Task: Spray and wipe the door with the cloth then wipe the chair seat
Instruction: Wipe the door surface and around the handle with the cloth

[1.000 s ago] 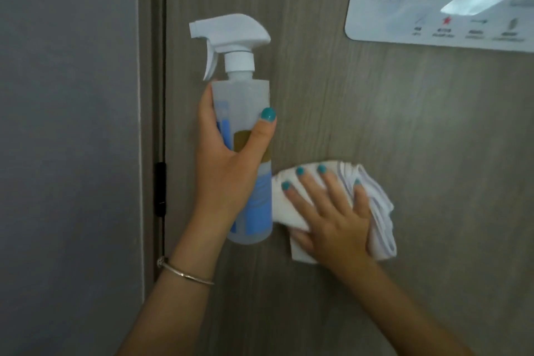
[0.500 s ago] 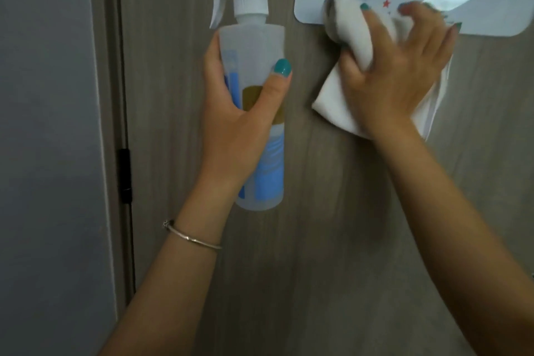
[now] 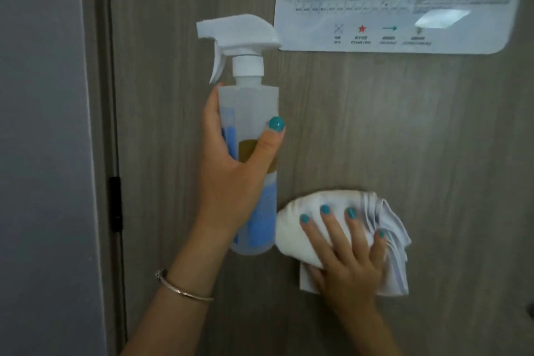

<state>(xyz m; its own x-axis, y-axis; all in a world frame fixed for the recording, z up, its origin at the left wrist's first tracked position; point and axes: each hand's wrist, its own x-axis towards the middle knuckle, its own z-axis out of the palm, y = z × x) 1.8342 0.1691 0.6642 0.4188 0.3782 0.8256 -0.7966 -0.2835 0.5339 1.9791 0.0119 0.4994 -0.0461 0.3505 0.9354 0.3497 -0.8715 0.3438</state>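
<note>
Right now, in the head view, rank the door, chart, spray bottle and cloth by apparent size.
1. Door, filling most of the view.
2. Chart, cut off at the top edge.
3. Spray bottle and cloth: too alike to rank, and hands cover part of each.

The poster is cut off at the top, its print too blurred to read.

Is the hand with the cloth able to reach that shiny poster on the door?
Probably yes. The right hand presses the cloth flat on the door, below the poster. Only bare door lies between them, and the spray bottle in the left hand is off to the side.
</note>
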